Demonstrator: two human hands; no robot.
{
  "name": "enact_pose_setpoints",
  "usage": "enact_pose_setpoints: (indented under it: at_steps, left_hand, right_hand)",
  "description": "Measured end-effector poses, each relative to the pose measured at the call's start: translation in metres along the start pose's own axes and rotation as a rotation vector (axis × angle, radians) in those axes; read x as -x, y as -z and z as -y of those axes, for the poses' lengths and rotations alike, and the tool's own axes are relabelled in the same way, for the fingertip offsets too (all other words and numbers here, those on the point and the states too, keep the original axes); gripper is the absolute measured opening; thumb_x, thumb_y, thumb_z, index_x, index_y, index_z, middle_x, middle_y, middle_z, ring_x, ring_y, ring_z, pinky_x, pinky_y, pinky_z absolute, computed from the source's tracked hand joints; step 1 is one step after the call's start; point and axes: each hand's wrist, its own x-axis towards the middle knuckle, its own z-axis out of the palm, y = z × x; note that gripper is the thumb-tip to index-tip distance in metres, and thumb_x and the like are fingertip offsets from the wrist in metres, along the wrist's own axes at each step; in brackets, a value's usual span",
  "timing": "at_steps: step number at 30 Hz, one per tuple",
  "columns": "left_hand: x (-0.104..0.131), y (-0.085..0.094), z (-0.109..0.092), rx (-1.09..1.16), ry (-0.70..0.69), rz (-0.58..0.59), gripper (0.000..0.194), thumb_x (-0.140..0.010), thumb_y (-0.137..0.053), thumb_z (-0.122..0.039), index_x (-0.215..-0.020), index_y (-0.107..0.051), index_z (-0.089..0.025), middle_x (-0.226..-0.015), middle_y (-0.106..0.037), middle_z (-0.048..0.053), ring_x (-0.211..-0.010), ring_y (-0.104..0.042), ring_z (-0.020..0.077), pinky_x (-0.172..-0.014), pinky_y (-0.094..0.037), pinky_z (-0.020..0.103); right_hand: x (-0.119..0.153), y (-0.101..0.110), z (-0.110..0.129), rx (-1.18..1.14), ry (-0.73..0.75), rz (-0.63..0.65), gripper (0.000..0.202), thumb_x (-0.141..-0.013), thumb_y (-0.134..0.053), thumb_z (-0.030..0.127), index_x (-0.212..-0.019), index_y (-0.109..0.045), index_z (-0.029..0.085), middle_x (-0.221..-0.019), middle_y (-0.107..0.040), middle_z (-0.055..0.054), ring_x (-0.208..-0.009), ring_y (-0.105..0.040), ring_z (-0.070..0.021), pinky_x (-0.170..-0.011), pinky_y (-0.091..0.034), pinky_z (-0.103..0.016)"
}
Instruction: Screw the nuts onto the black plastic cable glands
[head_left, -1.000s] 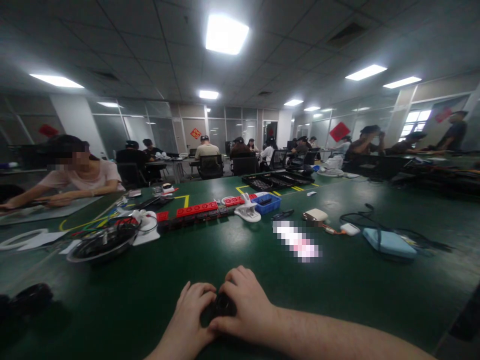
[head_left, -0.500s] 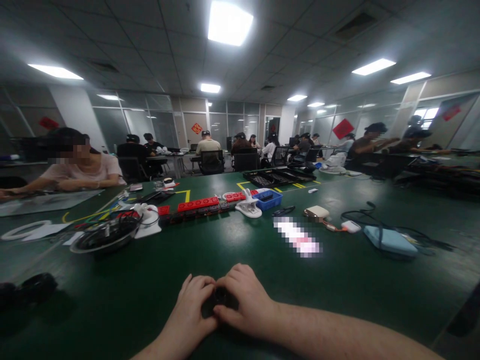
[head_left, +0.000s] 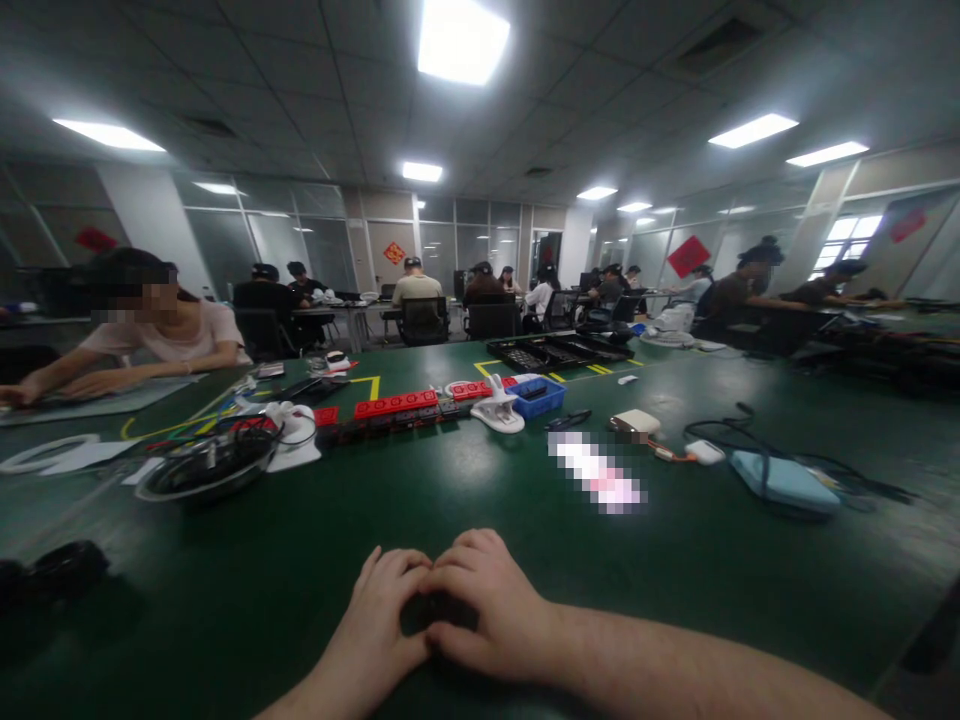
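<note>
My left hand and my right hand meet just above the near part of the green table. Both have curled fingers, with fingertips and thumbs coming together around a dark gap. Inside that gap is something small and dark, mostly covered by the fingers, so its kind cannot be made out.
Left of my hands lies a dark, blurred object. Farther back are a metal bowl of black cables, red strips, a white clamp, a blue bin and a light-blue case. A co-worker sits at left.
My hands stay nearly in place. The black round thing between them, clearer before, is now more hidden by my fingers. The co-worker at left has shifted an arm.
</note>
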Motion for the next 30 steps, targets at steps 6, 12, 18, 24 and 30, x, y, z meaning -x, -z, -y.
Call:
enact_pose_setpoints:
  at_steps: [6,12,18,24,30]
  left_hand:
    - [-0.0003,-0.002,0.0046,-0.009,-0.037,-0.007,0.027,-0.06,-0.063,-0.032,-0.086,-0.06,-0.026,-0.099,-0.055,0.002,-0.098,-0.048,0.0225,-0.099,-0.019,0.052]
    - [0.0021,-0.0001,0.0011,-0.025,-0.046,-0.038,0.022,-0.063,-0.06,-0.031,-0.084,-0.059,-0.024,-0.097,-0.054,0.001,-0.097,-0.047,0.0202,-0.099,-0.018,0.05]
    - [0.0018,0.0023,-0.0012,-0.034,-0.016,-0.027,0.025,-0.062,-0.062,-0.033,-0.085,-0.059,-0.023,-0.097,-0.054,0.0,-0.097,-0.047,0.02,-0.099,-0.017,0.05]
    - [0.0018,0.0018,0.001,-0.029,0.026,-0.061,0.024,-0.061,-0.063,-0.033,-0.082,-0.058,-0.021,-0.098,-0.054,0.001,-0.097,-0.047,0.0201,-0.098,-0.018,0.049]
    - [0.0023,0.0008,0.0026,-0.019,0.028,-0.088,0.027,-0.064,-0.061,-0.041,-0.081,-0.058,-0.021,-0.096,-0.054,0.001,-0.097,-0.047,0.0201,-0.098,-0.017,0.051]
  right_hand:
    - [0.002,-0.0031,-0.0029,0.036,-0.013,-0.042,0.033,-0.068,-0.062,0.038,-0.096,-0.055,0.024,-0.1,-0.052,-0.003,-0.091,-0.043,-0.0183,-0.078,-0.032,-0.034]
    - [0.0033,-0.0018,-0.002,0.049,0.003,-0.053,0.017,-0.073,-0.057,0.027,-0.09,-0.058,0.023,-0.096,-0.053,-0.003,-0.09,-0.042,-0.0184,-0.079,-0.033,-0.036]
    - [0.004,0.0045,-0.0014,-0.007,0.069,-0.018,0.017,-0.074,-0.053,0.021,-0.091,-0.058,0.023,-0.1,-0.056,-0.002,-0.095,-0.042,-0.0195,-0.084,-0.031,-0.038]
    - [0.0058,0.0059,-0.0002,0.008,0.075,-0.07,0.011,-0.074,-0.052,0.025,-0.079,-0.061,0.022,-0.107,-0.051,-0.005,-0.102,-0.039,-0.0222,-0.087,-0.031,-0.041]
    - [0.0061,0.0055,-0.0027,0.008,-0.001,-0.178,0.01,-0.075,-0.051,0.026,-0.069,-0.053,0.018,-0.099,-0.049,-0.006,-0.097,-0.042,-0.0211,-0.087,-0.031,-0.041]
